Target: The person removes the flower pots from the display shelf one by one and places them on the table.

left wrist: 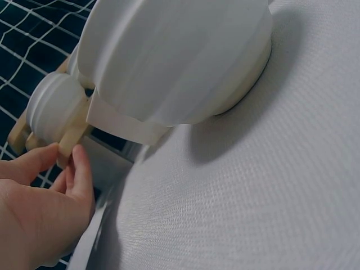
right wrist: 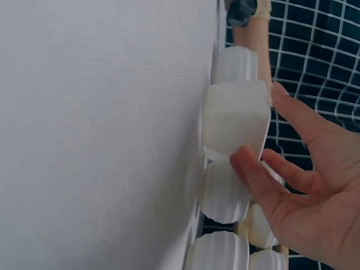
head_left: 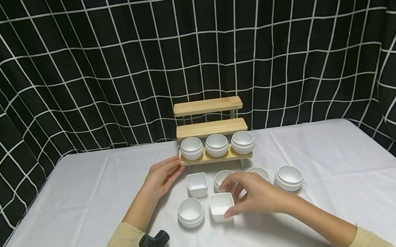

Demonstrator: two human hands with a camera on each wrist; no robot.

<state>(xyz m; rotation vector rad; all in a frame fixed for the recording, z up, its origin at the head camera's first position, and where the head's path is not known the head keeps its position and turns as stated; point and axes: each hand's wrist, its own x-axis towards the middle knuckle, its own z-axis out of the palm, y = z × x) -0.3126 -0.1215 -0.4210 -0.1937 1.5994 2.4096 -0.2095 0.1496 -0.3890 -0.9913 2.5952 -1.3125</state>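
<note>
Near the tabletop's [head_left: 77, 200] far edge, our left hand [head_left: 162, 178] pinches the left end of the rack's [head_left: 207, 105] lowest shelf [head_left: 216, 159], probably to steady it, while our right hand [head_left: 258, 193] grips the nearer square cup [head_left: 221, 212] in front, leaving its left side free.

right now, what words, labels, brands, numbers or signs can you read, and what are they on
None can be read.
Round bowls, square cups, stand, cloth, curtain: no lettering visible.
Black wrist device: too small to tell whether it bears any.
</note>
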